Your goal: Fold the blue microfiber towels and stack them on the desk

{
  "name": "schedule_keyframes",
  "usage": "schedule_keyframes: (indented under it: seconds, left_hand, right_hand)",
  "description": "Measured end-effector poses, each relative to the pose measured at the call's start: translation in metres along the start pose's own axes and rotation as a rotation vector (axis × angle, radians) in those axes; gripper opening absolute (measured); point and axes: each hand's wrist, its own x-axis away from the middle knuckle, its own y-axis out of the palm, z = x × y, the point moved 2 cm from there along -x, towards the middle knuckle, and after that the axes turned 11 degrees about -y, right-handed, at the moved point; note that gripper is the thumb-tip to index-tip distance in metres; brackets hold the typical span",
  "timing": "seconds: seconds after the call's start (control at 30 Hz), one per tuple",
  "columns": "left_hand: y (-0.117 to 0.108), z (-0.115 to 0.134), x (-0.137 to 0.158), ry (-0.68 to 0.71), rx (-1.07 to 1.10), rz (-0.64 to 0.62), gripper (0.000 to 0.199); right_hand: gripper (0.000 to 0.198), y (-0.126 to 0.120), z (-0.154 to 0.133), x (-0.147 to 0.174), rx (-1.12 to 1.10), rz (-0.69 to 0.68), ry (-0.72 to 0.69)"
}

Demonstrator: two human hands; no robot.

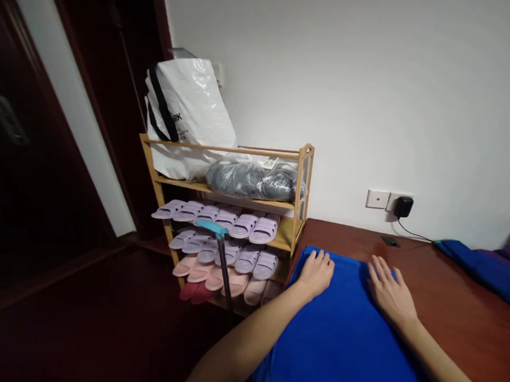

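A bright blue folded cloth [341, 336] lies flat on the reddish-brown wooden table [459, 321], its far edge towards the wall. My left hand [317, 273] rests palm down on the cloth's far left corner, fingers stretched forward. On the far right edge of the cloth lies my right hand [390, 288], its fingers spread and flat. Neither hand grips anything. The near end of the cloth runs out of the bottom of the view.
Left of the table stands a wooden shoe rack [303, 200] with several slippers [263, 229] and a white bag [195, 105]. A blue-topped handle [212, 227] rises before it. More folded cloth [480, 271] lies at the right, near a plugged-in black adapter [403, 207].
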Motion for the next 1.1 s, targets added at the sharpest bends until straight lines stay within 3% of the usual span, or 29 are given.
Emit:
schedule_keyframes:
  seconds: [0.1, 0.17, 0.23, 0.4, 0.57, 0.93, 1.1]
  left_hand:
    - [-0.018, 0.006, 0.051, 0.115, 0.121, -0.023, 0.053]
    - [-0.026, 0.007, 0.086, 0.259, 0.199, -0.143, 0.06]
    - [-0.03, 0.004, 0.106, 0.304, 0.23, -0.226, 0.061]
    - [-0.026, 0.002, 0.099, 0.264, 0.216, -0.257, 0.06]
    - [-0.025, 0.004, 0.094, 0.246, 0.2, -0.258, 0.057]
    - [-0.058, -0.015, 0.162, 0.202, 0.197, -0.224, 0.05]
    - [-0.073, -0.007, 0.172, 0.195, 0.185, -0.152, 0.052]
  right_hand:
    - [0.065, -0.012, -0.036, 0.045, -0.008, 0.069, -0.076]
    - [0.064, -0.012, -0.055, 0.075, -0.074, 0.048, -0.125]
    - [0.063, -0.009, -0.067, 0.094, -0.114, -0.004, -0.164]
    - [0.062, -0.01, -0.063, 0.085, -0.163, -0.107, -0.16]
    - [0.062, -0.017, -0.056, 0.078, -0.209, -0.127, -0.148]
    - [0.061, -0.008, -0.014, 0.147, -0.153, -0.06, -0.164]
    - [0.068, -0.003, -0.023, 0.157, -0.086, 0.052, -0.185]
